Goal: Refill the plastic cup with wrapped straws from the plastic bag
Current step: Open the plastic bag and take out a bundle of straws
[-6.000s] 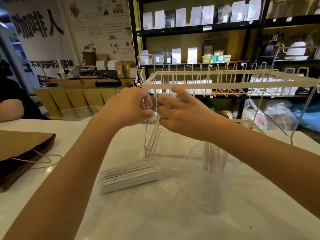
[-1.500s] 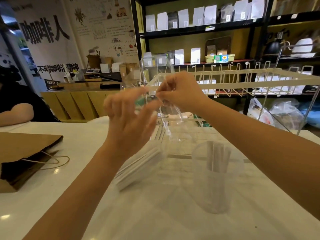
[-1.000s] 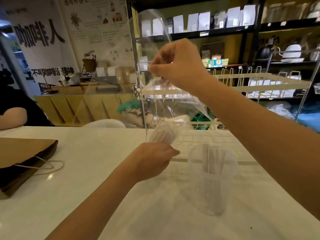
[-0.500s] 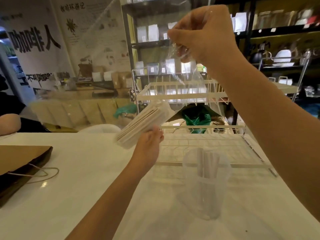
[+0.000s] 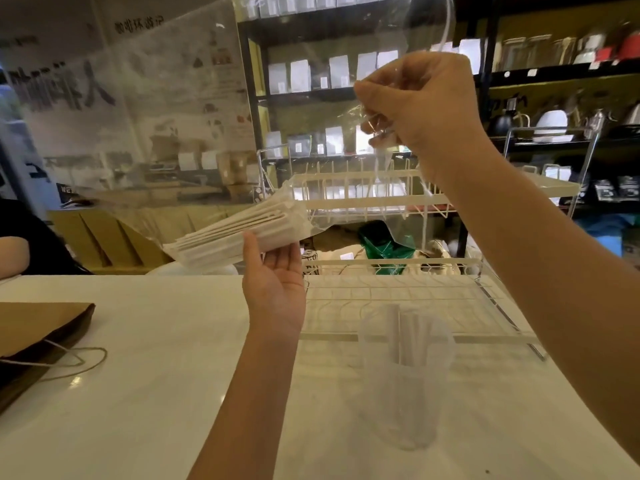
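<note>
At upper right of the frame, the right hand [image 5: 420,109] pinches a gathered edge of a clear plastic bag [image 5: 166,109], which hangs spread across the upper left. At centre, the left hand [image 5: 273,278] is raised palm up, fingers curled under a bundle of wrapped straws [image 5: 235,233] inside the bag; the bundle tilts up toward the right. Below, at lower right, a plastic cup [image 5: 405,386] stands upright on the white tabletop [image 5: 156,393], a few straws in it. A white wire rack [image 5: 398,299] sits behind the cup. A brown paper bag [image 5: 38,330] lies at left.
</note>
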